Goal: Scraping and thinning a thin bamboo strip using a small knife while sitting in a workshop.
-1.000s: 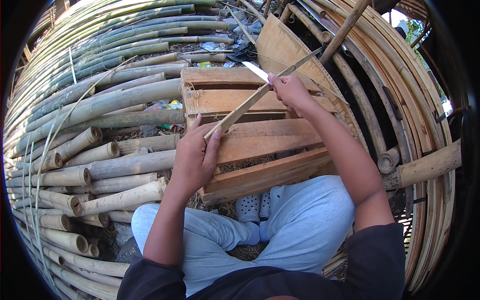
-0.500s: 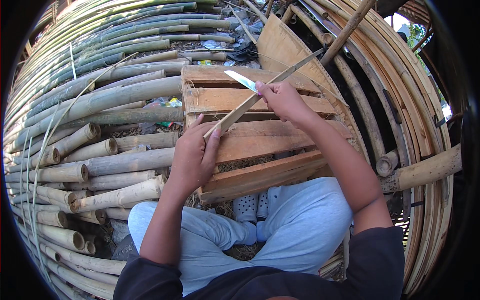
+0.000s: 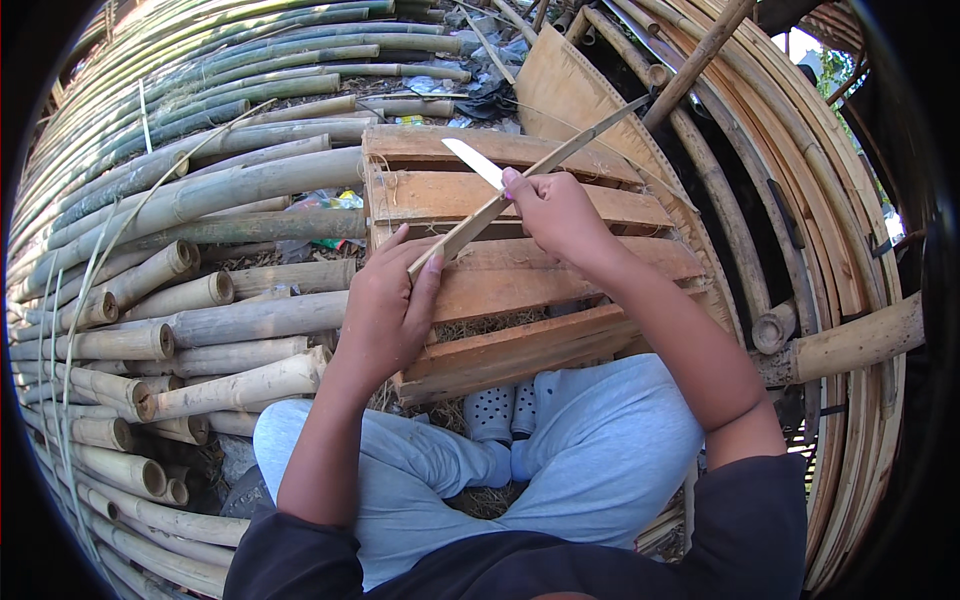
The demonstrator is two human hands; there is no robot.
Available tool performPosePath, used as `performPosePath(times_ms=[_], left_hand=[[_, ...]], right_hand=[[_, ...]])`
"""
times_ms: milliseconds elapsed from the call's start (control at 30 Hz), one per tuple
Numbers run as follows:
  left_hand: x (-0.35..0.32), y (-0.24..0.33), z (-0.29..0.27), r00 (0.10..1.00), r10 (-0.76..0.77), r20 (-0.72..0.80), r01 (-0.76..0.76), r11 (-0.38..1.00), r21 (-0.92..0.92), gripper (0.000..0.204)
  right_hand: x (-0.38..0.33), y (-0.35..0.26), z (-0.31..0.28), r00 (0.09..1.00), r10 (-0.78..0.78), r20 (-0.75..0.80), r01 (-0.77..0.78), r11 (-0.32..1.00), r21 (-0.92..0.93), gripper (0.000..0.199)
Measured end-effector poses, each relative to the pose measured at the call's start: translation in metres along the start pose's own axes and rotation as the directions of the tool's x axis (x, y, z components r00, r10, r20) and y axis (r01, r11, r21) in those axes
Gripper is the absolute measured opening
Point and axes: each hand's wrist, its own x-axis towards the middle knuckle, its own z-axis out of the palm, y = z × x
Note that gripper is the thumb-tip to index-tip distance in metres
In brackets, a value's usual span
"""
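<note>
A long, thin bamboo strip (image 3: 560,153) runs slantwise above a slatted wooden crate (image 3: 480,272). My left hand (image 3: 385,300) is closed on the strip's near end, thumb along its side. In my right hand (image 3: 560,212) is a knife (image 3: 474,163), its handle hidden in the fist. The pale blade points up and to the left and meets the strip near my right thumb. The strip's far end reaches past my right hand toward a slanting pole.
Cut bamboo poles (image 3: 250,190) lie stacked along the left. A woven panel (image 3: 570,85) leans behind the crate. Long split slats (image 3: 800,150) curve along the right, near a thick bamboo pole (image 3: 860,335). Plastic litter (image 3: 430,85) lies at the back.
My right hand and the knife have shifted slightly left and nearer along the strip. The left hand stays in place on the strip.
</note>
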Motion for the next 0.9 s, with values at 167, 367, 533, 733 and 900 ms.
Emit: performPosePath(times_ms=[167,367,533,733,900], left_hand=[[0.001,-0.003,0.002,0.999,-0.001,0.046,0.002,1.000,-0.027,0.028],[0.002,-0.002,0.002,0.998,-0.050,0.038,0.053,0.997,-0.062,0.028],[-0.001,-0.011,0.001,0.995,-0.080,0.054,0.080,0.997,0.001,0.028],[0.004,0.000,0.003,0.997,-0.020,0.073,0.021,1.000,-0.014,0.027],[0.000,-0.008,0.002,0.999,-0.023,0.030,0.024,1.000,-0.004,0.027]], right_hand=[[0.021,0.010,-0.022,0.962,0.227,-0.153,-0.221,0.974,0.059,0.050],[0.016,0.004,-0.020,0.999,0.004,-0.046,-0.007,0.998,-0.057,0.050],[-0.006,-0.006,0.014,0.980,-0.183,-0.071,0.166,0.965,-0.201,0.055],[0.013,0.000,-0.020,0.981,0.067,-0.184,-0.102,0.977,-0.189,0.054],[-0.011,-0.025,0.000,1.000,0.023,-0.004,-0.023,0.989,-0.146,0.054]])
